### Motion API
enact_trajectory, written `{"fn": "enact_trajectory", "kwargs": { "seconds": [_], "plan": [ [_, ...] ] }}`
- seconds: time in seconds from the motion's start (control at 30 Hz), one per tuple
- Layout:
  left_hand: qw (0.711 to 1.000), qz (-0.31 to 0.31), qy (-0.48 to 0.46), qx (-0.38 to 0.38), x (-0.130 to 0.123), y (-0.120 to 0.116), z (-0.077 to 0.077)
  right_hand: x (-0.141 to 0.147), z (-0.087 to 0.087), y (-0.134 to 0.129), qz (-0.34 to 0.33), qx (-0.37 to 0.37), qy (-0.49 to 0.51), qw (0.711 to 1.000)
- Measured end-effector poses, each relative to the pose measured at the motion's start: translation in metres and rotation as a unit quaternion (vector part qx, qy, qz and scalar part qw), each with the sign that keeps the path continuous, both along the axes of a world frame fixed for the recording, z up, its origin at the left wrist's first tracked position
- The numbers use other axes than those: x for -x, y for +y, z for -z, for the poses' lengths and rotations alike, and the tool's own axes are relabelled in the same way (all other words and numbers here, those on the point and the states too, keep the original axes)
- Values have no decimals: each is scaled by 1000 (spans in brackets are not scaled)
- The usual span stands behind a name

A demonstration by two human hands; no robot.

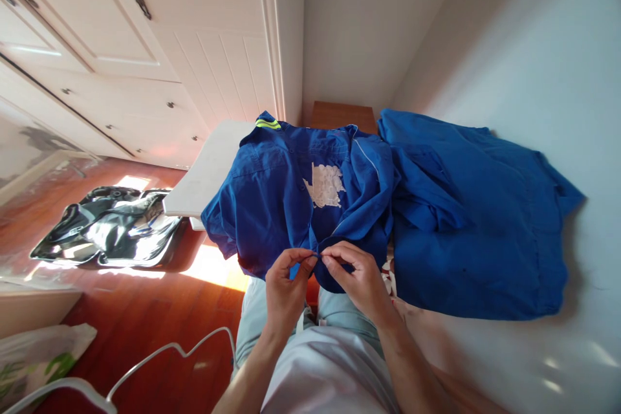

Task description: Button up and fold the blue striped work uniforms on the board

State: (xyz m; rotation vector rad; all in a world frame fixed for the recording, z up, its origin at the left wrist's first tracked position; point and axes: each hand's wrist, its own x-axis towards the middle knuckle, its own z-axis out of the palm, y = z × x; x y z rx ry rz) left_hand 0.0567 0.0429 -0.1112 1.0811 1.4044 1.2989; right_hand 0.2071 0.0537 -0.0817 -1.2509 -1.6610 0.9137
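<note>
A blue jacket (257,200) lies spread in front of me, with a yellow-green reflective strip near its far left corner. My left hand (290,281) is closed in a pinch on the jacket's near edge. Fingertip to fingertip with it, my right hand (358,277) pinches the same edge from the other side. Whatever small part lies between the fingertips is too hidden to make out. A pale ragged patch (324,185) shows in the middle, between the jacket's folds.
Under the jacket is a white board-like surface (189,191). More blue clothing (480,239) lies to the right, by the wall. An open suitcase (111,226) rests on the wooden floor at left, below white cabinets (213,45). A white cable (169,349) and plastic bag (43,359) are lower left.
</note>
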Motion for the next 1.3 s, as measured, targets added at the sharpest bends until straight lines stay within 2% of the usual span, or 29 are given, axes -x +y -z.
{"fn": "enact_trajectory", "kwargs": {
  "seconds": [0.2, 0.5, 0.83, 1.13, 1.3],
  "plan": [
    [995, -28, 84, -34, -3, -1, 4, 6, 5, -2, 24, -21, -17, 999],
    [999, -37, 5, -8, -2, 2, -1, 13, 5, 5, 23, -11, 1, 1000],
    [999, -32, 25, -29, 0, 3, 4, 19, 15, 0, 62, -56, -36, 996],
    [993, -70, -75, -55, -7, -3, -1, 19, 16, -1, 58, -35, -18, 998],
    [989, -46, -133, -52, -8, 0, -4, 16, 12, -5, 29, -42, -31, 998]
  ]
}}
